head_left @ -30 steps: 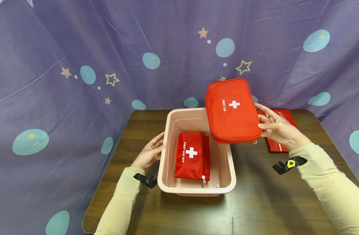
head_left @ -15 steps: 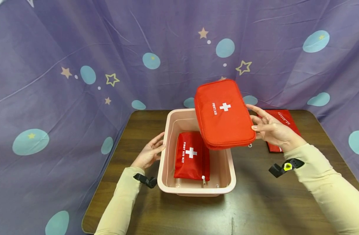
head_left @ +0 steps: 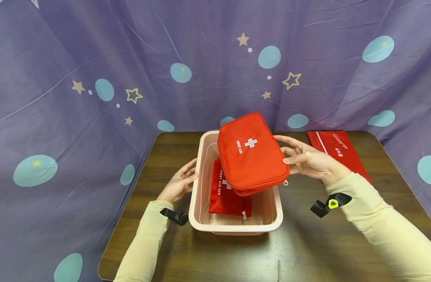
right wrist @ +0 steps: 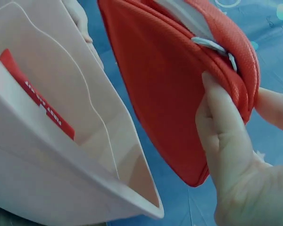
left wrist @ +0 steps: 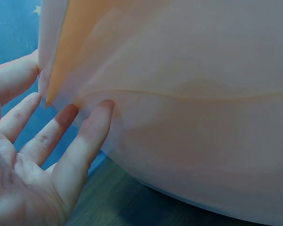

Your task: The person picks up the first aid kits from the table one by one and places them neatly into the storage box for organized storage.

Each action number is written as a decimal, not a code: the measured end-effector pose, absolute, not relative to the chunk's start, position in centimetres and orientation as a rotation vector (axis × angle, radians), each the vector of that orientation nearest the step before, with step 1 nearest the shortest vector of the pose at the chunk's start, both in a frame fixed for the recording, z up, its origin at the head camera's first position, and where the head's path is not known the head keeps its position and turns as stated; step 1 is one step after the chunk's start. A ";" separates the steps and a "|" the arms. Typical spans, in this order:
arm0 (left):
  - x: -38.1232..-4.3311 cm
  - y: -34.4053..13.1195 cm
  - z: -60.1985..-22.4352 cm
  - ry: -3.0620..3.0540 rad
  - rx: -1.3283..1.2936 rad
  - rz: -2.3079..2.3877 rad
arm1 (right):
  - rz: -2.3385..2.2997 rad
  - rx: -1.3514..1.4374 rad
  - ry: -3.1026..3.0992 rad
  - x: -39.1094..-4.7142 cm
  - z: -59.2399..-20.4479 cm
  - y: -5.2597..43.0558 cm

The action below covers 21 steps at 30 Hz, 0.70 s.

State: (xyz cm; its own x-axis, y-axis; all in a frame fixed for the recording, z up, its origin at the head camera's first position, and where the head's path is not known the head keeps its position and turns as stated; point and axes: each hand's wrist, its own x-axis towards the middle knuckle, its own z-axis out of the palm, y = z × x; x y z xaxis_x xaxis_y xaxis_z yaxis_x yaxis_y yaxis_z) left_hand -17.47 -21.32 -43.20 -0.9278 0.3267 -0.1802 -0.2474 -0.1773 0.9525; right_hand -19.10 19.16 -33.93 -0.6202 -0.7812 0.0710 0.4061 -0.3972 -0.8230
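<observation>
My right hand (head_left: 308,160) pinches the right edge of a red zippered first aid bag (head_left: 252,160) with a white cross. The bag is tilted over the pink plastic bin (head_left: 204,223), covering part of its opening. In the right wrist view, the thumb lies on one face of the bag near a zipper pull (right wrist: 208,43). Inside the bin a flatter red first aid kit pouch (head_left: 224,205) lies cross side up, partly hidden by the bag. My left hand (head_left: 178,184) touches the bin's left side with fairly straight fingertips, as the left wrist view also shows.
A flat red item (head_left: 336,150) with white print lies at the back right of the brown wooden table (head_left: 307,246). Behind the table hangs a purple curtain (head_left: 208,31) with stars and blue spots.
My right hand has carried the first aid bag left and lower, from the bin's right side to above its opening. The flat red item is less covered now. The left hand has not moved.
</observation>
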 end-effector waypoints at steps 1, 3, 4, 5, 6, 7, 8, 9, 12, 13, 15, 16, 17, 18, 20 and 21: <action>-17.5 -21.3 -43.2 1.727 0.091 2.157 | -2.056 -0.579 1.053 -19.1 -33.9 18.9; -17.4 -21.3 -43.2 1.728 0.093 2.157 | -2.044 -0.554 1.079 -19.0 -33.9 18.4; -17.4 -21.3 -43.2 1.728 0.094 2.157 | -2.039 -0.542 1.090 -18.9 -33.9 18.2; -17.4 -21.3 -43.2 1.728 0.094 2.158 | -2.036 -0.531 1.102 -18.9 -33.9 17.9; -17.4 -21.3 -43.2 1.730 0.094 2.157 | -2.032 -0.524 1.115 -18.8 -33.8 17.7; -17.4 -21.3 -43.2 1.730 0.094 2.157 | -2.028 -0.515 1.129 -18.8 -33.8 17.5; -17.4 -21.3 -43.2 1.731 0.095 2.156 | -2.022 -0.505 1.145 -18.7 -33.8 17.3; -17.4 -21.3 -43.1 1.731 0.096 2.156 | -2.015 -0.494 1.166 -18.7 -33.8 17.1; -17.4 -21.3 -43.1 1.732 0.099 2.153 | -1.995 -0.437 1.230 -18.5 -33.6 16.3; -17.4 -21.3 -43.1 1.731 0.100 2.152 | -1.987 -0.413 1.255 -18.5 -33.5 16.1; -17.4 -21.3 -43.1 1.729 0.101 2.154 | -1.973 -0.362 1.298 -18.5 -33.4 15.5; -17.4 -21.3 -43.1 1.729 0.102 2.154 | -1.968 -0.339 1.314 -18.5 -33.4 15.2; -17.4 -21.3 -43.1 1.728 0.102 2.155 | -1.960 -0.319 1.333 -18.5 -33.3 14.9; -17.4 -21.3 -43.1 1.728 0.103 2.156 | -1.952 -0.303 1.349 -18.5 -33.3 14.6; -17.4 -21.3 -43.1 1.726 0.106 2.159 | -1.935 -0.280 1.375 -18.5 -33.3 14.0; -17.4 -21.3 -43.1 1.725 0.107 2.159 | -1.926 -0.272 1.386 -18.5 -33.2 13.8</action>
State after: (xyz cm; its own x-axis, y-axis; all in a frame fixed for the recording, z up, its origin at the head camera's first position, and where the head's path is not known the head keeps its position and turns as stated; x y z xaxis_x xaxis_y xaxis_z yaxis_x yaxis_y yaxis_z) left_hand -17.39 -21.30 -43.14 -0.9270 0.3337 -0.1711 -0.2405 -0.1791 0.9540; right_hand -18.53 13.77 -33.24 -0.7070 -0.6661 -0.2378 0.4372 -0.1471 -0.8873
